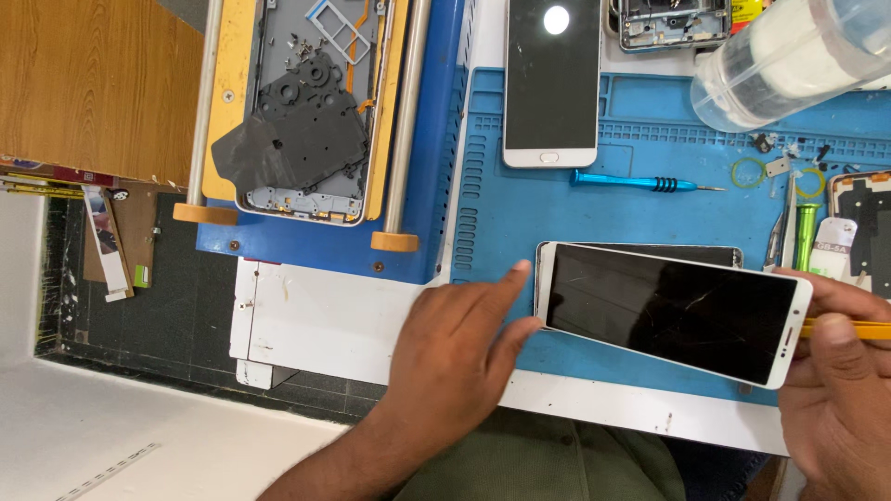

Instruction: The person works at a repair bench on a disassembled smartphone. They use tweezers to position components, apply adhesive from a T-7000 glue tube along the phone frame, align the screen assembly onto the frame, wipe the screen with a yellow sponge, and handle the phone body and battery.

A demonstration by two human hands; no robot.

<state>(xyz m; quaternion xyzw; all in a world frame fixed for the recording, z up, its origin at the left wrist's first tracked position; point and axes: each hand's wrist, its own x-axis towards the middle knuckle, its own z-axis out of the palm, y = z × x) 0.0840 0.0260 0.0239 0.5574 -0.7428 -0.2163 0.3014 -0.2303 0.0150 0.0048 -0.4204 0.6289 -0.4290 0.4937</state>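
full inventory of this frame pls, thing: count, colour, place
cracked phone: 1, white frame and black screen, tilted on mat, near edge
second phone: 1, white, black screen, top of mat
work mat: 1, blue, centre right
screwdriver: 1, blue, mid mat
opened phone body: 1, grey, clamped in yellow and blue jig, top left
bottle: 1, clear, top right
tweezers: 1, metal, right
left hand: fingers at cracked phone's left end
right hand: holds yellow tool at its right end
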